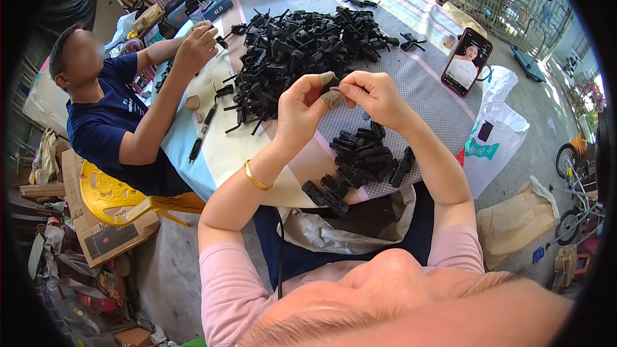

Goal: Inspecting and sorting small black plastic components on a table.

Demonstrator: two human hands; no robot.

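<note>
Both hands meet over the table, in front of a big heap of black plastic parts [302, 42] with thin prongs. My left hand [301, 104] is closed, with tan coverings on the thumb and a fingertip. A little dark shows between those fingers, but what they grip is mostly hidden. Fingertips pinched, my right hand [376, 97] touches the left one's fingertips; anything in its pinch is too small to name. Nearer to me, below the hands, lies a smaller group of black plastic pieces [360, 154], some lined up along the table's edge.
Across the left side, a co-worker [109, 103] in a dark blue shirt handles a black part. A pen-like tool [203, 133] lies on the patterned tablecloth [254, 148]. On the right stand a phone [466, 62] and a white plastic bag [495, 135]. An open sack [315, 231] hangs at my lap.
</note>
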